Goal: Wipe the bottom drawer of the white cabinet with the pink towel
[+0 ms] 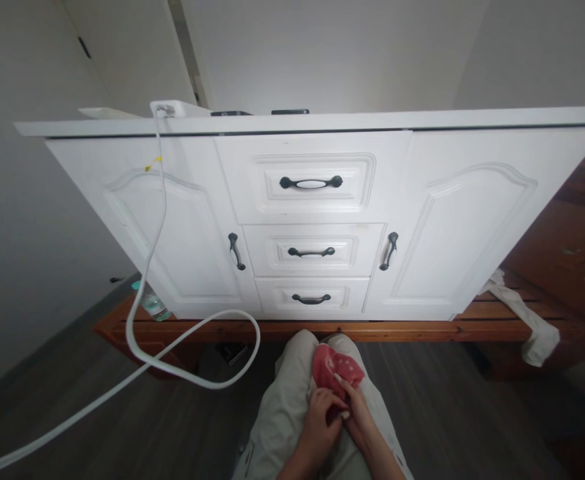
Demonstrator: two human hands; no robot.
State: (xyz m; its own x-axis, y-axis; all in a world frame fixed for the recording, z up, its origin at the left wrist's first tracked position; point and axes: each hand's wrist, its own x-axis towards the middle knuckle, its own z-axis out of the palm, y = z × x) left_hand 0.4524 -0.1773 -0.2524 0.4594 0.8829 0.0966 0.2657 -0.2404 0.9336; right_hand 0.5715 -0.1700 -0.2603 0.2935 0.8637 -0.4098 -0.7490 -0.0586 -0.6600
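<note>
White cable [145,333] and cabinet [317,220] beyond pink cloth [335,370]

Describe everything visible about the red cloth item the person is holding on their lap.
The red cloth item is small, soft fabric, pinkish red with pale spots, possibly a sock, though its shape is unclear. It lies bunched on the person's lap over light beige trousers, its far end rounded and pointing toward the white cabinet. Both hands grip its near end: the left hand from the left, the right hand from the right with fingers on the fabric. The near part is hidden by the hands.
</note>
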